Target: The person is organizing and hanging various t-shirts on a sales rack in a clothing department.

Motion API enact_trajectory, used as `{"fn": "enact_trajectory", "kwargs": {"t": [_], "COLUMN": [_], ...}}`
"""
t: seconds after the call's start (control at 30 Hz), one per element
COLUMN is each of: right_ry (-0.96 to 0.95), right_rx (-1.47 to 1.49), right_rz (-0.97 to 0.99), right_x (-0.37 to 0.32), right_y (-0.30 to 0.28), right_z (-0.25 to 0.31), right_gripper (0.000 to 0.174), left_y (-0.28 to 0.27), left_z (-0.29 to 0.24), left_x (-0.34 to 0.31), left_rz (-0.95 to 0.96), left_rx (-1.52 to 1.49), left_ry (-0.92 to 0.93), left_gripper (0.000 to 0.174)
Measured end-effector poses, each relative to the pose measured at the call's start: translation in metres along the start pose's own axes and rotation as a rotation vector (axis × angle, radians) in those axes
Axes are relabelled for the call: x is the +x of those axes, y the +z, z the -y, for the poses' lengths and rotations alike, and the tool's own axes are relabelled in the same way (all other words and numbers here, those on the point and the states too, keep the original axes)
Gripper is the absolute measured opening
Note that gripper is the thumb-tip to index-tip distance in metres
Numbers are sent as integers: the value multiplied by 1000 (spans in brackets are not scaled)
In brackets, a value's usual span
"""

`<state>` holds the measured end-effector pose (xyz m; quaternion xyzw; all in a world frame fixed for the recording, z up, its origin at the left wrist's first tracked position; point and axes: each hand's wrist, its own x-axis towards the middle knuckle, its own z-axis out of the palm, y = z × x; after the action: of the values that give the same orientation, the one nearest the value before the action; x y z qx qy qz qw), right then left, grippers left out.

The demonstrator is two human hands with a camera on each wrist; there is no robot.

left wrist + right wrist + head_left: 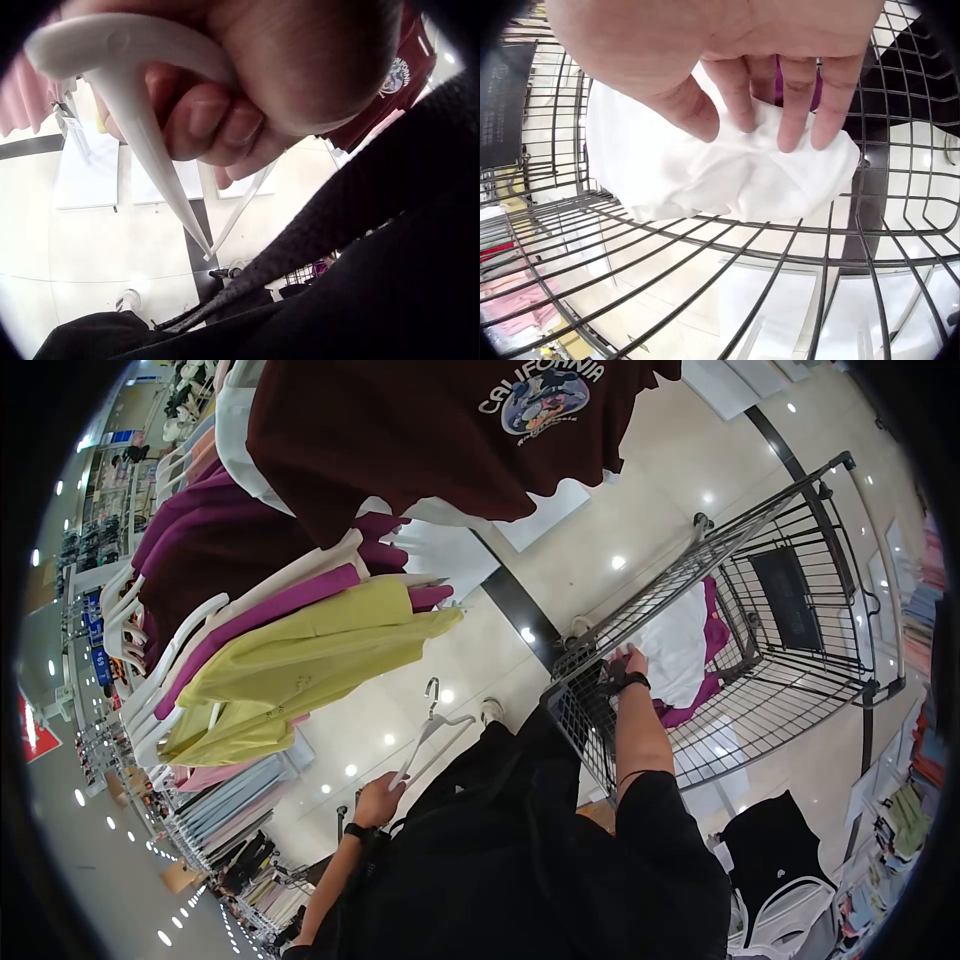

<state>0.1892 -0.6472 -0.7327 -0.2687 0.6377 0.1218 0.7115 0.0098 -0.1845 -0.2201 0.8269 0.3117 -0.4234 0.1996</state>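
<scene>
My left hand [378,800] grips a white plastic hanger [430,727] low beside my body, with its hook pointing up. No garment hangs on it. Close up in the left wrist view, curled fingers [206,124] wrap round one arm of the hanger [142,127]. Down inside the black wire shopping cart [785,600], my right hand [630,665] rests on a white garment [672,645]. Its fingers are loosely extended, and the fingertips [791,135] touch the wrinkled cloth [735,180]. Purple cloth [716,630] shows under the white garment.
To the left, a rack holds garments on white hangers, among them a yellow-green top [300,670] and purple ones. A maroon printed shirt [420,440] hangs at the top. A black top [775,840] is at lower right. The floor is pale tile [620,525].
</scene>
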Motion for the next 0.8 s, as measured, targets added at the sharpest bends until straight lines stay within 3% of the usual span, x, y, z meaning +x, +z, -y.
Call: {"fn": "enact_trajectory", "kwargs": {"t": [0.03, 0.17, 0.27, 0.33, 0.4, 0.43, 0.47, 0.53, 0.63, 0.67, 0.7, 0.73, 0.77, 0.8], "right_ry": [-18, -164, -67, -21, 193, 206, -6, -149, -300, -829, -970, -1110, -406, -441], "right_rx": [82, 100, 4, -120, -61, -206, -274, -358, -120, -615, -722, -828, -157, -194], "right_rz": [-76, -95, -161, -73, 188, 184, 182, 287, 643, 709, 712, 710, 777, 811], "right_x": [-7, -34, -41, -54, -93, -101, -135, -200, -281, -295, -311, -372, -429, -470], "right_y": [5, 1, -13, -19, -23, -26, -23, -10, 2, 2, -4, 9, 35, 44], "right_z": [3, 13, 23, 27, 42, 52, 54, 69, 74, 76, 79, 81, 84, 82], "right_gripper": [20, 23, 28, 38, 40, 40, 36, 36, 38, 36, 35, 36, 37, 39], "left_y": [-2, -2, -3, -4, -8, -11, -13, -15, -29, -35, -40, -43, -48, -54], "left_z": [2, 6, 7, 3, -8, -14, -20, -24, -45, -54, -59, -64, -69, -76], "left_x": [0, 4, 8, 11, 13, 14, 15, 17, 9, 4, 1, -1, -4, -8], "left_rz": [1, 17, -5, -21, -6, 10, 22, -37, -124, -146, -143, -151, -126, -103], "left_rx": [1, -8, -79, -94, -136, -144, -152, -179, -257, -303, -355, -370, -391, -412], "left_ry": [-1, 47, 111, 165, 167, 175, 186, 307, 533, 642, 700, 716, 748, 780], "left_gripper": [28, 28, 29, 28, 29, 30, 30, 32, 38, 42, 45, 45, 46, 46]}}
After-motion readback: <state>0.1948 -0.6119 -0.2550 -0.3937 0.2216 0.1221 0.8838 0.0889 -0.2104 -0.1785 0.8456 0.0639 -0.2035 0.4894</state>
